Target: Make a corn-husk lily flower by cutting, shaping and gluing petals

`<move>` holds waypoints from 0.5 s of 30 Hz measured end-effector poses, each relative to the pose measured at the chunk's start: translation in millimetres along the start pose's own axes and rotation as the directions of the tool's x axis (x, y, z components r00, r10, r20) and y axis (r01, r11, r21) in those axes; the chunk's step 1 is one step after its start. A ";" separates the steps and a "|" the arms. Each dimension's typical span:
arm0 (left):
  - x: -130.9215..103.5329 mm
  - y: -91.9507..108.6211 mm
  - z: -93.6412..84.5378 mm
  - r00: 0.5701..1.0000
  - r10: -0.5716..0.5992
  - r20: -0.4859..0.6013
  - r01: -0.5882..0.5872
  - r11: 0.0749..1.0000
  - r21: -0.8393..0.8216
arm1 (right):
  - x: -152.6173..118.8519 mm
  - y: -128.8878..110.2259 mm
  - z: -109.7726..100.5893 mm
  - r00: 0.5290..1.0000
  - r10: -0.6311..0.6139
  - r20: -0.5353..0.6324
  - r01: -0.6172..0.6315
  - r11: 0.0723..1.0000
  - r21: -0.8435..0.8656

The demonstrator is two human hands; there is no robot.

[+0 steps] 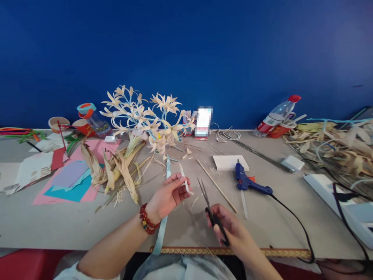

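Observation:
Between the thumb and fingers of my left hand [171,194] is a thin pale strip [182,171], its upper end sticking up and its lower end curling past the fingertips. My right hand [225,223] grips black-handled scissors [205,194], whose slightly parted blades point up and left, just right of the strip and apart from it. Under my left wrist runs a light blue ribbon [160,235]. Beyond my left hand are husk flowers [164,103] on pale blue stems. A thin stick [217,186] lies beyond the scissors.
Dried corn husks [109,171] and coloured paper [68,175] lie left. On the right are a blue glue gun [250,183] with a black cord, a white card [224,162], a power strip [335,206] and more husks. A lit phone [203,120] and tilted bottle [275,116] stand behind.

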State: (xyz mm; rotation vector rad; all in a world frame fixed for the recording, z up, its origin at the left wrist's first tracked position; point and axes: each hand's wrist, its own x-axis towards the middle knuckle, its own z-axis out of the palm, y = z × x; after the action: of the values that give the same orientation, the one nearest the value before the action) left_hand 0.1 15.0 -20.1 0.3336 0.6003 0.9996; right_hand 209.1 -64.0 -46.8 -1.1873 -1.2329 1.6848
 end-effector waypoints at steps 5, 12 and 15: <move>-3.7 -3.0 3.0 0.999 0.025 -0.041 -0.024 1.000 0.014 | 3.7 9.5 24.9 0.980 -0.091 -0.175 0.107 0.991 0.083; -9.7 -5.6 9.2 1.000 0.004 0.014 -0.005 0.995 0.104 | 33.6 -27.5 42.9 0.882 -0.241 -0.405 0.294 0.953 0.072; -9.9 -5.7 9.2 1.000 0.025 0.011 -0.027 0.992 0.125 | 38.9 -35.7 48.1 0.893 -0.244 -0.378 0.304 0.946 0.109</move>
State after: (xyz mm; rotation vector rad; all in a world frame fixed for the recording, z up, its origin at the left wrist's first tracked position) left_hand 5.7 3.6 -12.6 0.4580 0.6534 0.9869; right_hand 152.4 -32.5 -17.0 -1.1011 -0.9599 1.2640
